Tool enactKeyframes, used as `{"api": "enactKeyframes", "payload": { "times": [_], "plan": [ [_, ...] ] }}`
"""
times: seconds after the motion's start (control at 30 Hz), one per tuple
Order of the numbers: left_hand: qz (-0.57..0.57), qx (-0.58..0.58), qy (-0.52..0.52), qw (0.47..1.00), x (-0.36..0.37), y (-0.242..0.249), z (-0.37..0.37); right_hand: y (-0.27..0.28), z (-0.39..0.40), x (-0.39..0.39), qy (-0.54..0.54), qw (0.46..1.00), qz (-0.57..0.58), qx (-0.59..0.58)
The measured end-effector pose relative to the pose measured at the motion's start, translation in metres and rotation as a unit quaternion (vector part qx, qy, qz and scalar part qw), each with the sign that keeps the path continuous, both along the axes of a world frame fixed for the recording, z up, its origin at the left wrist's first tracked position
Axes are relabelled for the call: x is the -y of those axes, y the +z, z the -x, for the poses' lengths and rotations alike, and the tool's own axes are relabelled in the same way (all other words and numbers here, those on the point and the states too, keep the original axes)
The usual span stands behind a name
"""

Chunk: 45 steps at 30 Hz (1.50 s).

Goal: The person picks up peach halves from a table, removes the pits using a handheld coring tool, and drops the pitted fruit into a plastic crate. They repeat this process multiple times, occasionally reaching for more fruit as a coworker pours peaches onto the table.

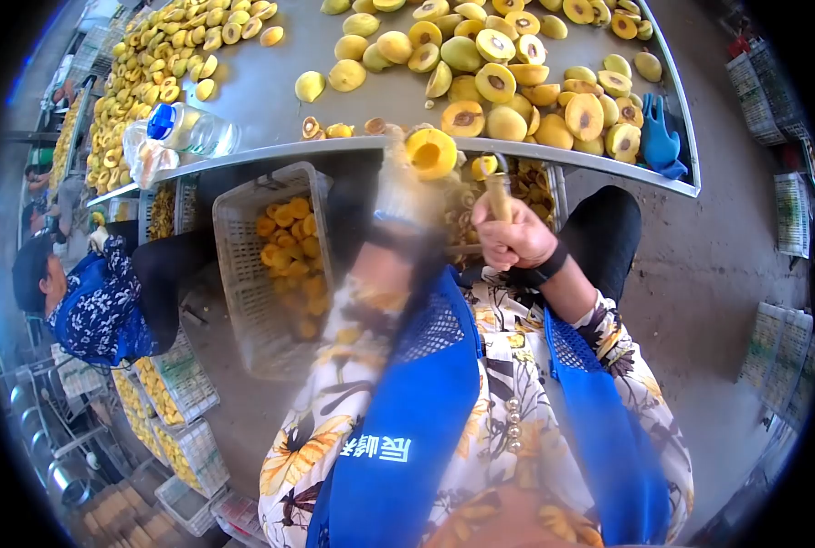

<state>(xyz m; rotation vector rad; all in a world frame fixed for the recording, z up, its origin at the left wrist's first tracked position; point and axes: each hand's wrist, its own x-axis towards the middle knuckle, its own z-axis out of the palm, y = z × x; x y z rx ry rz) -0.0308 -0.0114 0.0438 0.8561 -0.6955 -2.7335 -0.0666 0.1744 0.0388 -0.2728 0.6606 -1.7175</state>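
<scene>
Way over on the left, a person (101, 297) in a blue flowery top sits near crates (184, 388) full of yellow fruit. Next comes a big heap of cut fruit (142, 87) on the shiny grey desk (270, 78), and a clear bottle (202, 132) with a blue cap lies at its edge. Below the edge, a pale basket (234, 274) with holes holds soft orange pieces (289, 237). The left hand (407, 192), in a whitish glove and blurry, is curled round a yellow fruit half (431, 153), cut side showing, by the desk edge. Just beside it, the bare right hand (515, 239) is closed round the handle of a tool (499, 196). Behind the tool, another basket (556, 187) holds more pieces. Above, whole and cut fruits (526, 91) sit in a pile. A blue glove (661, 137) lies at the desk corner. Far right, more crates (777, 361) stand on the grey floor (691, 274).
</scene>
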Motion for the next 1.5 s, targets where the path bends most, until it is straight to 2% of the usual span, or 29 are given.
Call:
{"api": "enactKeyframes", "payload": {
  "times": [0.03,0.07,0.13,0.17,0.2,0.23,0.27,0.3,0.37,0.4,0.43,0.5,0.53,0.6,0.63,0.7,0.77,0.87,0.9,0.97,1.03,1.07,1.17,1.23,1.27,1.37,1.43,1.47,1.5],
  "plan": [
    [-0.045,-0.005,0.001,0.999,0.008,0.008,-0.006,0.007,0.001,-0.002,-0.026,0.999,-0.011,-0.034],
    [0.1,0.009,0.024,0.995,0.021,-0.004,-0.014,0.008,0.005,-0.005,-0.018,0.996,-0.039,-0.074],
    [0.138,-0.025,0.058,0.988,0.053,-0.004,-0.038,0.008,0.009,-0.008,-0.016,0.981,-0.118,-0.15],
    [0.03,-0.07,0.072,0.994,0.068,0.01,-0.057,0.008,0.009,-0.008,-0.019,0.968,-0.167,-0.188],
    [0.234,0.014,0.156,0.96,0.086,0.0,-0.072,0.009,0.009,-0.008,-0.022,0.95,-0.214,-0.224],
    [0.426,0.095,0.233,0.869,0.104,-0.01,-0.086,0.007,0.01,-0.009,-0.019,0.95,-0.217,-0.223],
    [0.617,0.277,0.185,0.713,0.119,-0.002,-0.1,0.003,0.009,-0.011,-0.015,0.95,-0.221,-0.221],
    [0.749,0.434,0.12,0.486,0.128,0.003,-0.109,0.0,0.007,-0.012,-0.01,0.95,-0.225,-0.217],
    [0.767,0.388,0.097,0.501,0.126,0.021,-0.096,-0.005,0.005,-0.008,-0.012,0.941,-0.249,-0.228],
    [0.766,0.323,0.108,0.546,0.129,0.006,-0.083,-0.009,0.004,-0.004,-0.009,0.933,-0.27,-0.238],
    [0.76,0.323,0.059,0.56,0.104,0.024,-0.06,-0.011,0.004,0.0,-0.006,0.923,-0.29,-0.251],
    [0.804,0.28,-0.092,0.516,0.07,0.036,-0.008,-0.003,0.002,0.003,-0.021,0.924,-0.284,-0.256],
    [0.846,0.227,-0.114,0.468,0.053,0.032,0.014,-0.003,0.002,0.002,-0.03,0.92,-0.288,-0.266],
    [0.867,0.165,-0.198,0.427,0.027,0.021,0.062,0.007,0.001,0.001,-0.053,0.914,-0.289,-0.28],
    [0.807,0.192,-0.334,0.448,0.016,0.029,0.08,0.015,0.0,-0.001,-0.063,0.914,-0.282,-0.285],
    [0.799,0.179,-0.329,0.471,0.011,0.001,0.102,-0.009,0.003,-0.012,-0.088,0.889,-0.314,-0.323],
    [0.768,0.178,-0.344,0.51,0.014,0.016,0.102,-0.005,0.004,-0.018,-0.092,0.889,-0.327,-0.308],
    [0.771,0.215,-0.266,0.537,0.016,0.017,0.093,0.003,0.007,-0.011,-0.179,0.851,-0.375,-0.322],
    [0.8,0.212,-0.169,0.535,0.011,0.017,0.084,-0.022,0.017,-0.012,-0.254,0.802,-0.327,-0.43],
    [0.786,0.189,-0.095,0.581,-0.001,0.041,0.055,-0.006,0.026,-0.001,-0.315,0.79,-0.28,-0.446],
    [0.732,0.079,-0.136,0.663,-0.006,0.045,0.036,0.0,0.038,0.003,-0.32,0.792,-0.226,-0.469],
    [0.726,0.015,-0.08,0.683,-0.015,0.042,0.027,0.005,0.041,0.005,-0.289,0.837,-0.22,-0.408],
    [0.662,-0.045,-0.059,0.746,-0.028,0.045,-0.003,0.007,0.046,0.016,-0.279,0.795,-0.192,-0.504],
    [0.369,-0.139,-0.086,0.915,-0.022,0.042,-0.014,0.014,0.044,0.009,-0.21,0.917,-0.173,-0.29],
    [0.181,-0.187,-0.119,0.958,-0.021,0.03,-0.015,0.02,0.041,0.011,-0.188,0.93,-0.163,-0.27],
    [0.025,-0.211,-0.181,0.96,-0.019,0.014,-0.016,0.026,0.022,0.03,-0.228,0.896,-0.167,-0.342],
    [0.058,-0.107,-0.142,0.982,-0.024,0.024,-0.017,0.032,0.024,0.035,-0.223,0.789,-0.247,-0.517],
    [0.379,-0.135,-0.081,0.912,-0.026,0.019,-0.019,0.033,0.025,0.035,-0.216,0.754,-0.252,-0.567],
    [0.496,-0.136,-0.07,0.855,-0.027,-0.002,-0.019,0.032,0.026,0.032,-0.209,0.716,-0.259,-0.614]
  ]
}}
